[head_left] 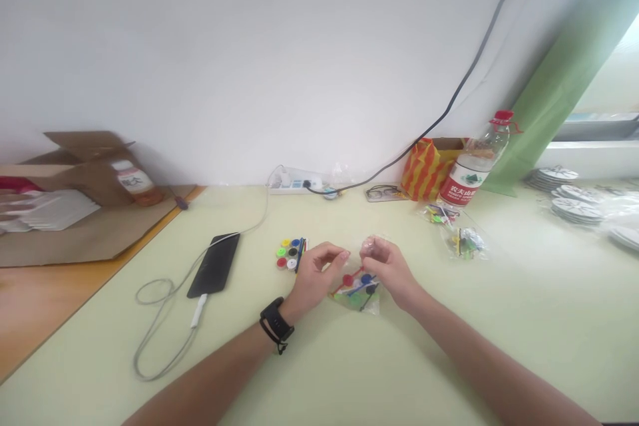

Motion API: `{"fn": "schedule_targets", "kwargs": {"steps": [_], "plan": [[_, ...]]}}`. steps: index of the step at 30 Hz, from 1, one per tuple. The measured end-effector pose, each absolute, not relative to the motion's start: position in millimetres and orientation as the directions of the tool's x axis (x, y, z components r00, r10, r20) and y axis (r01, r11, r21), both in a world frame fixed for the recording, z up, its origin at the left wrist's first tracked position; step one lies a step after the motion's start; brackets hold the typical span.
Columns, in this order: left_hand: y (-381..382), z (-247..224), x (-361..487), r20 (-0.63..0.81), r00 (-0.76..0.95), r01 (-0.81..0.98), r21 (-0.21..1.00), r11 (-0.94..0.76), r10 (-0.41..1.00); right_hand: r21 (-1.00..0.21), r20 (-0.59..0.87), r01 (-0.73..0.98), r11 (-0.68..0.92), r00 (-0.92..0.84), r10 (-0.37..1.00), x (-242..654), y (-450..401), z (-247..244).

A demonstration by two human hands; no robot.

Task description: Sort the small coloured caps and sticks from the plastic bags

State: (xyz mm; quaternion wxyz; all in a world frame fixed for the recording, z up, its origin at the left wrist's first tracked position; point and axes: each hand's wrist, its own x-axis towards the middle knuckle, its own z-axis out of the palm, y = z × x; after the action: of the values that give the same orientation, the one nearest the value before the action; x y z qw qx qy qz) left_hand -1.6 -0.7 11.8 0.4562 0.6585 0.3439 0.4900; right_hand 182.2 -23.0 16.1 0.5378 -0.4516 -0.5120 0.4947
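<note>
A clear plastic bag (355, 301) with small coloured plastic pieces inside, red, blue, green and black, lies between my hands on the pale green table. My left hand (319, 276), a black band on its wrist, pinches the bag's upper left edge. At the upper right edge, my right hand (392, 271) has its thumb and fingers closed on the crumpled film. Just left of my left hand is a group of round coloured caps (287, 253), with thin coloured sticks (301, 249) beside them, partly hidden by the hand.
A phone (214, 266) with a cable lies at left, near an open cardboard box (94, 180). Behind are a power strip (294, 184) and glasses (384, 192). At right stand a large bottle (469, 173), filled bags (466, 243) and stacked white discs (576, 210).
</note>
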Motion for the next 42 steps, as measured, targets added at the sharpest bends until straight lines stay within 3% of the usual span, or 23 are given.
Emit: {"fn": "schedule_targets", "kwargs": {"steps": [4, 10, 16, 24, 31, 42], "plan": [[5.0, 16.0, -5.1, 0.255, 0.221, -0.036, 0.967, -0.254, 0.941, -0.99, 0.128, -0.061, 0.125, -0.045, 0.991, 189.2, -18.6, 14.8], [8.4, 14.8, -7.0, 0.166, 0.318, -0.036, 0.986, -0.163, 0.934, -0.986, 0.149, -0.096, 0.139, -0.101, 0.984, 192.3, -17.7, 15.6], [11.8, 15.1, -12.2, 0.181, 0.361, -0.061, 0.983, -0.171, 0.915, -0.987, 0.145, -0.073, 0.14, -0.066, 0.987, 197.1, -15.8, 18.9], [23.6, 23.3, -22.7, 0.16, 0.253, -0.055, 0.987, -0.151, 0.954, -0.983, 0.178, -0.058, 0.176, -0.033, 0.983, 207.7, -9.3, 19.5], [29.7, 24.9, -30.3, 0.18, 0.326, -0.09, 0.983, -0.16, 0.928, -0.977, 0.207, -0.082, 0.198, -0.118, 0.971, 208.4, -9.7, 19.8], [32.2, 19.9, -35.7, 0.183, 0.376, -0.152, 0.979, -0.134, 0.909, -0.966, 0.256, -0.051, 0.252, -0.099, 0.962, 216.1, -7.8, 17.1]]}}
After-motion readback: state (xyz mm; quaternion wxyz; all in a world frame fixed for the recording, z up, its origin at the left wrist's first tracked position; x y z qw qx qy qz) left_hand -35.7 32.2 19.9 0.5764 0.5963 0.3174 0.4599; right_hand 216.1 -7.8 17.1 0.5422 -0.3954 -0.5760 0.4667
